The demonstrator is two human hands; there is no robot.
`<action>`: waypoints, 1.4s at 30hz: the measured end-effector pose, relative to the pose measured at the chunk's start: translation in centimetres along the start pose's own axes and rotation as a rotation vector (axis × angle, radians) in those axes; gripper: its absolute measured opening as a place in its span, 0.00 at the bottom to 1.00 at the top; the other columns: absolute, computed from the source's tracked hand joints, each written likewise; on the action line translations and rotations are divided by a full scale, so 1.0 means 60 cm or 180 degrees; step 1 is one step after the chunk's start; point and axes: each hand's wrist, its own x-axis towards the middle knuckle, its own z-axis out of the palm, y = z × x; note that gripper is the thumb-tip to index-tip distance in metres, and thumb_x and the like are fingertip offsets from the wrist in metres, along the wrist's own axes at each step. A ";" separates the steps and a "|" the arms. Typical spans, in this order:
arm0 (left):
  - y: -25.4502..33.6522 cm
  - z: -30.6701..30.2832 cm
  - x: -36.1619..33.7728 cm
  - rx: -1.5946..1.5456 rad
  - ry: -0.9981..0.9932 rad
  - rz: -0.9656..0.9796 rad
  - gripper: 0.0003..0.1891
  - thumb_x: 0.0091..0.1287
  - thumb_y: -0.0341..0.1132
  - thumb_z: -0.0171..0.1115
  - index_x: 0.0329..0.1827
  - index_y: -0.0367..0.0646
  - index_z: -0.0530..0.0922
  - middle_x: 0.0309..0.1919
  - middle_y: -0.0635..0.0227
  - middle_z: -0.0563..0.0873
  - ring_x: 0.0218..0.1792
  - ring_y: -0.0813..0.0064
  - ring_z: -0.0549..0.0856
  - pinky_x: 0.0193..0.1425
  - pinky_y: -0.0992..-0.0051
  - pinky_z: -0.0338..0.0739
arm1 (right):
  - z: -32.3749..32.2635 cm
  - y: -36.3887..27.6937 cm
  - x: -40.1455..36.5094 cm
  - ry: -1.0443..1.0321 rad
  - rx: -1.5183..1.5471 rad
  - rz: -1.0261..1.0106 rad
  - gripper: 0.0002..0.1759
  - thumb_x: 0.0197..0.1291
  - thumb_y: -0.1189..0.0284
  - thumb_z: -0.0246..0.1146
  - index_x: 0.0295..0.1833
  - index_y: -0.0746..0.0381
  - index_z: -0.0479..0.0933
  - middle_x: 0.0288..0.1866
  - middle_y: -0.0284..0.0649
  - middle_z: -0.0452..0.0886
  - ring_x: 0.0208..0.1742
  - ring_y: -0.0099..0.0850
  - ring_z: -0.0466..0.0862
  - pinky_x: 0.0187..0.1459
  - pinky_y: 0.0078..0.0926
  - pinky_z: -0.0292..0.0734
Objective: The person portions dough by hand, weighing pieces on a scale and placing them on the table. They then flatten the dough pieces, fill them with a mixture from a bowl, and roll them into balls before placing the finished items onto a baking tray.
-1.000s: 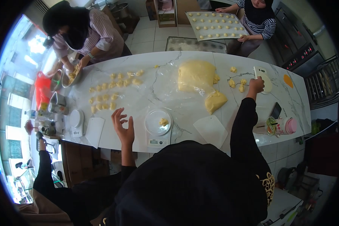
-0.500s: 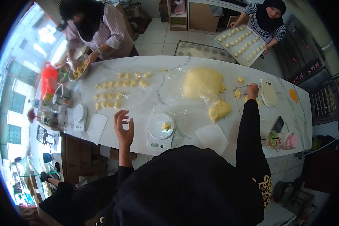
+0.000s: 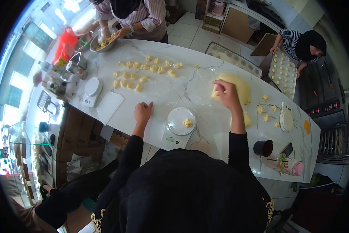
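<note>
The digital kitchen scale (image 3: pixel 181 122) was set near the curled left hand (image 3: pixel 143 112); on the table (image 3: pixel 154 126), the smooth, pale-yellow dough slab (image 3: pixel 243 88) was partly hidden by the curled right hand (image 3: pixel 226 94). Any grip couldn't be told!

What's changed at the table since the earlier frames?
The right hand has moved left, from the small dough pieces to over the big dough slab. The left hand has curled its spread fingers. The dough lump stays on the middle scale.
</note>
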 end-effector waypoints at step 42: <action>-0.013 0.089 0.199 0.0950 0.0516 0.1702 0.28 0.56 0.36 0.54 0.64 0.46 0.66 0.65 0.52 0.61 0.62 0.51 0.65 0.66 0.57 0.56 | 0.447 0.061 0.211 0.0059 -0.1890 0.0243 0.30 0.55 0.57 0.55 0.62 0.58 0.61 0.42 0.51 0.79 0.42 0.46 0.80 0.43 0.41 0.74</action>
